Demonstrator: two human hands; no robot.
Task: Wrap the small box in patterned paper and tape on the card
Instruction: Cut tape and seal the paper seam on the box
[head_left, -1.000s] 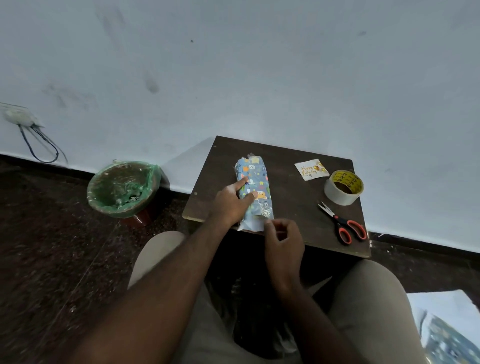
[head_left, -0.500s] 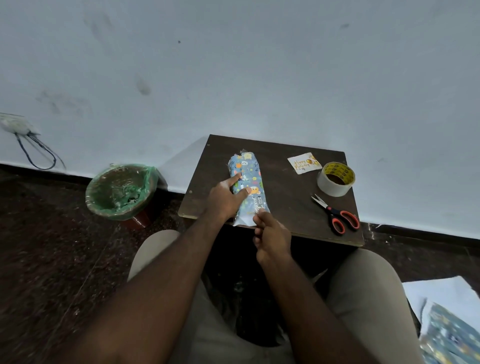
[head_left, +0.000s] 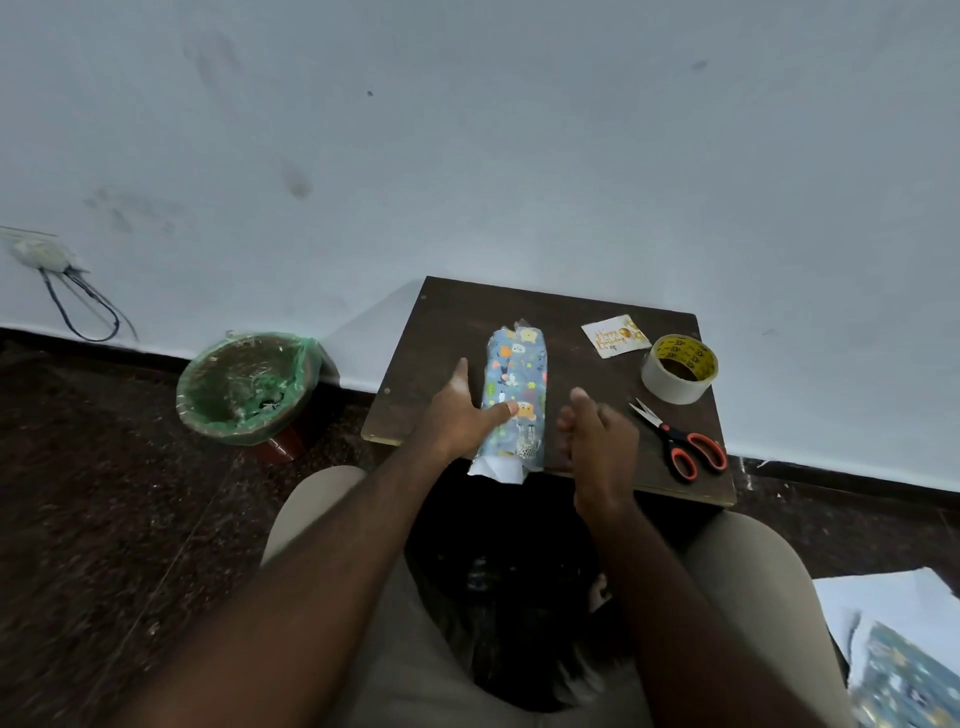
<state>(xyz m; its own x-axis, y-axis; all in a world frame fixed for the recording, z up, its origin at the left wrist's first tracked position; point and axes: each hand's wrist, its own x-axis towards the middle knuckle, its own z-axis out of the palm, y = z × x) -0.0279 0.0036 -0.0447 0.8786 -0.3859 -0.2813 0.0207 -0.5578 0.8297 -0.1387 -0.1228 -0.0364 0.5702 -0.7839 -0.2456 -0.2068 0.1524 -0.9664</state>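
Wrapped box (head_left: 515, 364) is lying lengthwise mid-table (head_left: 457, 322), its near end poking past the front edge. Left hand (head_left: 460, 415) is flat against its left side, fingers straight, thumb pressing on top. Right hand (head_left: 597, 441) is just beside the box on the right, a bit blurry, fingers loose, not gripping anything. Card (head_left: 615, 336), tape (head_left: 679, 369) and scissors (head_left: 675, 439) sit off to the right.

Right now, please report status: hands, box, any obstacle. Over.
Left hand open, one finger on wrapped box. Right hand beside it, blurred, grip unclear. Card lies apart on table, not taped. Nothing blocks.
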